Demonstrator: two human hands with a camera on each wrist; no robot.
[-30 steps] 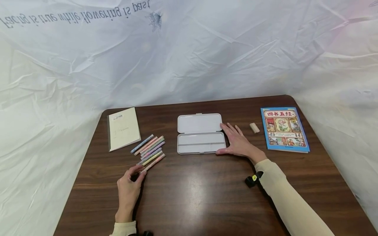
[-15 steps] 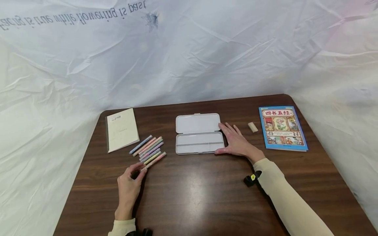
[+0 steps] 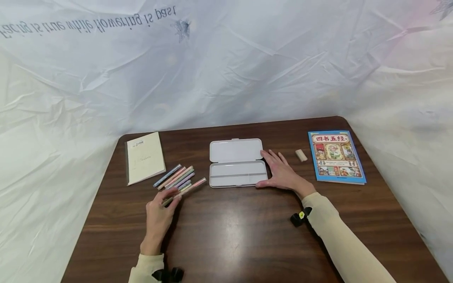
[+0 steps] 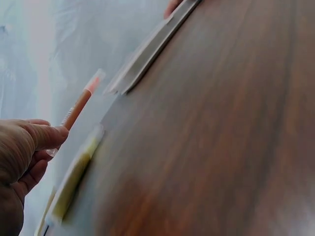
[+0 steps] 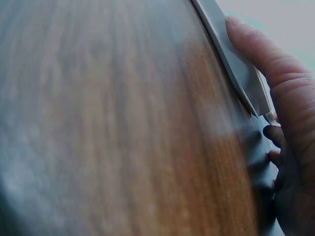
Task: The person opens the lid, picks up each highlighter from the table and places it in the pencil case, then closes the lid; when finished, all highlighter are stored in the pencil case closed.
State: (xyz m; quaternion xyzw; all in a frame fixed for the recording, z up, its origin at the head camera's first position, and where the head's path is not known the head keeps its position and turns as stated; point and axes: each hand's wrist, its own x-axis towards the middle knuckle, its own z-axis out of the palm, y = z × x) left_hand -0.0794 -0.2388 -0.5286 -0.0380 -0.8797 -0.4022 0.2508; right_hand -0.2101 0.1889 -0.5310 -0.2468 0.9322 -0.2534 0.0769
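Observation:
My left hand [image 3: 157, 220] pinches a slim orange-pink marker [image 3: 194, 185] near one end, between thumb and fingers. In the left wrist view, that marker [image 4: 78, 108] slants up off the tabletop, its clear tip pointing away from the hand. Several pastel markers [image 3: 174, 177] lie side by side just beyond; a yellow-green one [image 4: 74, 184] shows close below. A white pencil case [image 3: 221, 169] lies opened flat, its lid folded back and its divided tray bare. Spread fingers of my right hand [image 3: 283, 175] touch its right side, the thumb at the front corner.
On the left lies a cream notebook [image 3: 146, 159] with a dark spine. Right of the case are a small beige eraser [image 3: 301, 155] and a blue-bordered picture book [image 3: 336, 157]. White cloth [image 3: 226, 70] hangs behind the dark wooden table [image 3: 226, 236].
My left hand has picked the nearest marker up off the row and shifted slightly right with it. The right hand stays at the pencil case.

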